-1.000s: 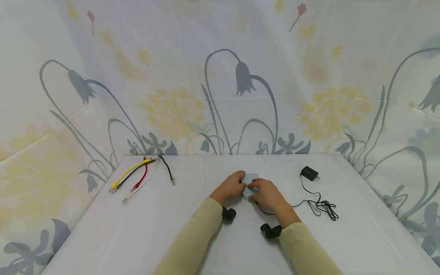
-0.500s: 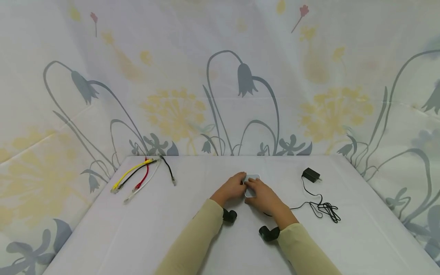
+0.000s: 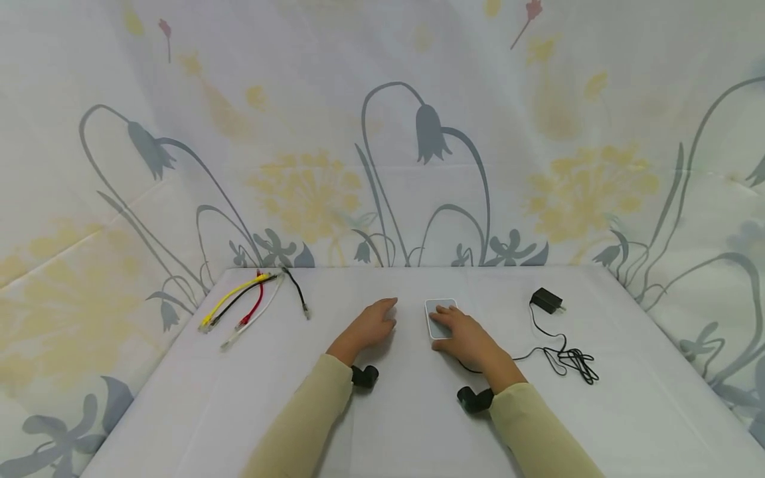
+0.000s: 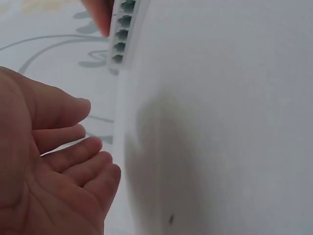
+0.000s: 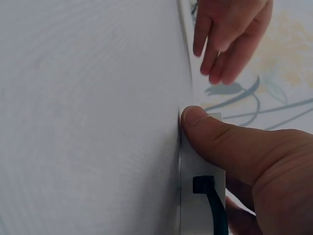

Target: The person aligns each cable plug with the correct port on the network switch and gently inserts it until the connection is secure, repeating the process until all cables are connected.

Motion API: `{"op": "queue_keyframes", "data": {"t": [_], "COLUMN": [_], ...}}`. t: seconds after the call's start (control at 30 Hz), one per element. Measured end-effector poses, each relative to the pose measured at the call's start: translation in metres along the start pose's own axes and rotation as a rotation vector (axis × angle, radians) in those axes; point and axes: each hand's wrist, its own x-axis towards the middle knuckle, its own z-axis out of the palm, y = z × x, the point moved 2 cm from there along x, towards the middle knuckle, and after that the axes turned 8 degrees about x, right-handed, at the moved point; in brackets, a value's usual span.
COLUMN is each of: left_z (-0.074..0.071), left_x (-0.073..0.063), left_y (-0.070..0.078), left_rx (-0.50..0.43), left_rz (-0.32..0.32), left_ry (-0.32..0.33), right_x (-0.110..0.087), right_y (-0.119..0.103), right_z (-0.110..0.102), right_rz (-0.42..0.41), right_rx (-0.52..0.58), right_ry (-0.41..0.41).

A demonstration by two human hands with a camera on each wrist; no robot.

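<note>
Right hand (image 3: 469, 338) blocks the white box (image 3: 439, 331) on its right. Further right of box: black cord (image 3: 577, 362) and adapter (image 3: 546, 301) in the way. Left of box: open gap up to left hand (image 3: 366, 328), short cables (image 3: 244, 321) well beyond that. Behind box: free worktop (image 3: 394, 284) up to the backdrop (image 3: 335, 126).

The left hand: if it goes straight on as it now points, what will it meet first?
Probably the white fabric backdrop with grey and yellow flowers. In the head view, the left hand seems to point past the white, grey-topped rectangular box; depth is unclear, so it might touch the box first.
</note>
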Motion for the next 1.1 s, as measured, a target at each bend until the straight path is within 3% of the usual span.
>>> {"op": "queue_keyframes", "data": {"t": [0.5, 0.73, 1.1], "left_z": [-0.036, -0.042, -0.058], "left_x": [-0.037, -0.043, -0.047], "left_y": [-0.027, -0.037, -0.058], "left_rx": [-0.015, -0.007, 0.128], "left_rz": [-0.060, -0.081, -0.128], "left_ry": [0.079, 0.112, 0.194], "right_x": [-0.003, -0.003, -0.003], "right_y": [0.000, 0.000, 0.001], "right_z": [0.000, 0.004, 0.004], "right_rz": [0.012, 0.003, -0.020], "right_rx": [0.018, 0.017, -0.007], "right_ry": [0.004, 0.011, 0.024]}}
